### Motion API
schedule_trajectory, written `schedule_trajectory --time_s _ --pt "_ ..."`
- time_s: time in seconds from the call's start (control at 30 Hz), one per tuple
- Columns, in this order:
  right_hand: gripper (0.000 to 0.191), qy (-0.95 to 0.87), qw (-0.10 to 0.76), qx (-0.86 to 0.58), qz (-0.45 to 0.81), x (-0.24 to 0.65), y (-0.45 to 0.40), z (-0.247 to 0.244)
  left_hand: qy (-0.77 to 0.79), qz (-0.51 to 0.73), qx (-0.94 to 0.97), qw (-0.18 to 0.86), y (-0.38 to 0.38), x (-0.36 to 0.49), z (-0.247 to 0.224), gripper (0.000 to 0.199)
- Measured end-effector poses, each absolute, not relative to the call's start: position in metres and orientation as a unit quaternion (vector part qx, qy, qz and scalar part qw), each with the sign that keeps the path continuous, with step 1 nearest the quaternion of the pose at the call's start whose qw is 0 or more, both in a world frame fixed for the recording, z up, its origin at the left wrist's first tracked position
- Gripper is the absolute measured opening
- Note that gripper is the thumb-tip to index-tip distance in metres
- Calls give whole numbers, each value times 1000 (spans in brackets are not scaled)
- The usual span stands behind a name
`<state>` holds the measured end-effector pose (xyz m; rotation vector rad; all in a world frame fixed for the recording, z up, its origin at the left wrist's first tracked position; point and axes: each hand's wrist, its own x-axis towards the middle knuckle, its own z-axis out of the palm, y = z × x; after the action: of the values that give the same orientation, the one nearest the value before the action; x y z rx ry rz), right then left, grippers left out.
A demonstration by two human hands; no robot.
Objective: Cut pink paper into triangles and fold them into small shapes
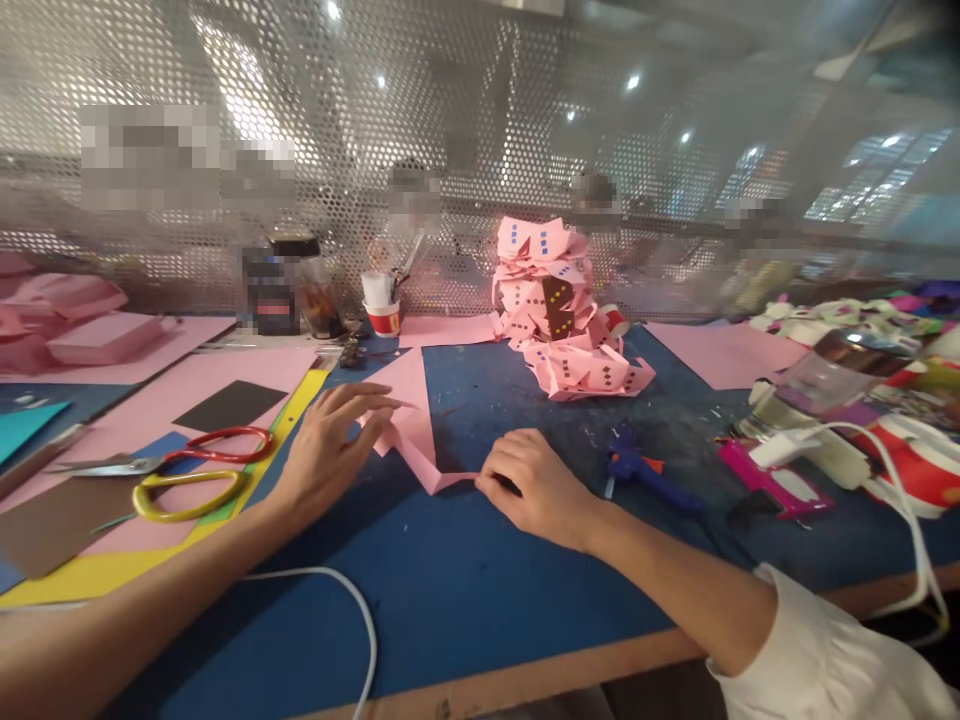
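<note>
A folded pink paper piece [416, 435] rests on the blue table mat [450, 590] between my hands. My left hand [337, 435] is over its left side, fingers stretched out and apart. At the paper's thin right tip, my right hand [529, 480] has its fingers closed in a pinch on it. Behind them stands a stack of folded pink paper shapes [559, 300] with blue, dark and yellow square dots.
Scissors [236, 440] lie on coloured sheets at the left. A blue glue gun [637, 465], a pink device [772, 478] and a clear jar [855, 365] are at the right. A white cable [364, 610] curves near the front; a paper cup [384, 315] stands behind.
</note>
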<state>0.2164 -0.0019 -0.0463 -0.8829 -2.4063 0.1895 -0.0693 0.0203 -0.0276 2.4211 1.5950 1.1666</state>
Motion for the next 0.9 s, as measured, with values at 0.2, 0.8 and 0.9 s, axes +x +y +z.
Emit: schedule_trajectory --time_s 0.2,0.8,0.9 --pt "23 -901 271 -330 77 217 -2 -45 509 369 777 43 25 -69 -32 34" --pt "22 -906 254 -322 101 222 0 -41 586 388 697 140 27 -76 -36 32" --pt "23 -908 243 -326 99 224 1 -39 587 404 678 181 27 -74 -35 28"
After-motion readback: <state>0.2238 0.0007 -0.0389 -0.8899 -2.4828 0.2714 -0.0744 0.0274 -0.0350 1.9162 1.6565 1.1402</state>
